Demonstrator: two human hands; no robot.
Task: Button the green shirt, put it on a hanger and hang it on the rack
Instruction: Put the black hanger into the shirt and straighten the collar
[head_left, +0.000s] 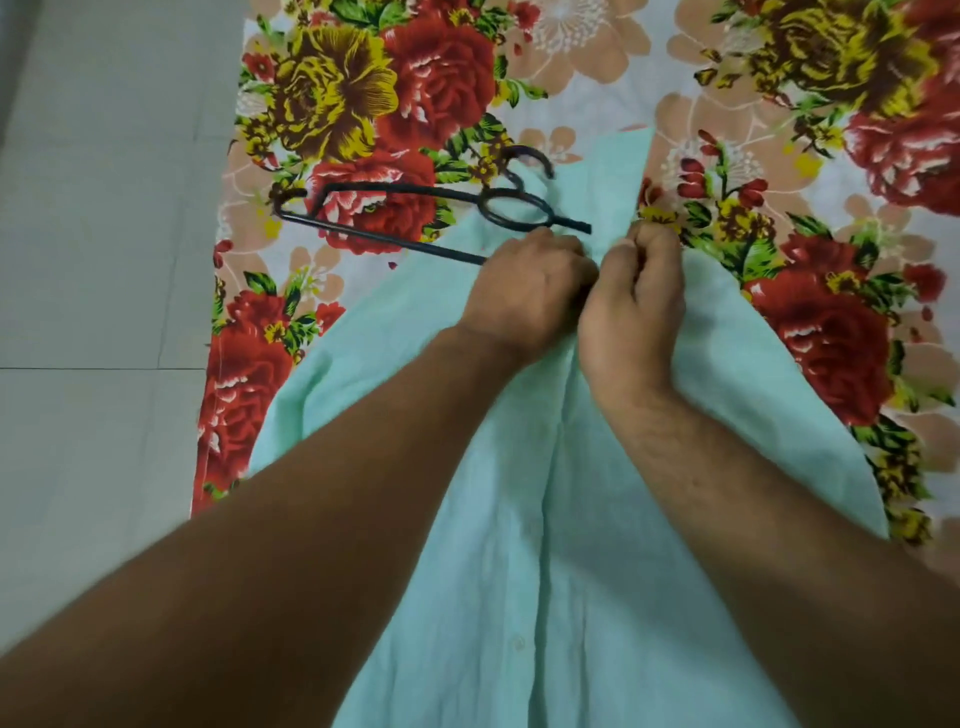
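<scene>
The pale green shirt (545, 519) lies flat on a flowered sheet, its front placket running down the middle with a small button (518, 644) showing low down. My left hand (524, 291) and my right hand (636, 306) sit side by side on the upper placket, each pinching an edge of the shirt's cloth. What lies between the fingers is hidden. A black hanger (415, 213) lies on the sheet to the left, its ring and hook end resting on the shirt's top.
The flowered sheet (363, 93) covers the surface under the shirt. Pale grey floor tiles (104, 260) fill the left side. No rack is in view.
</scene>
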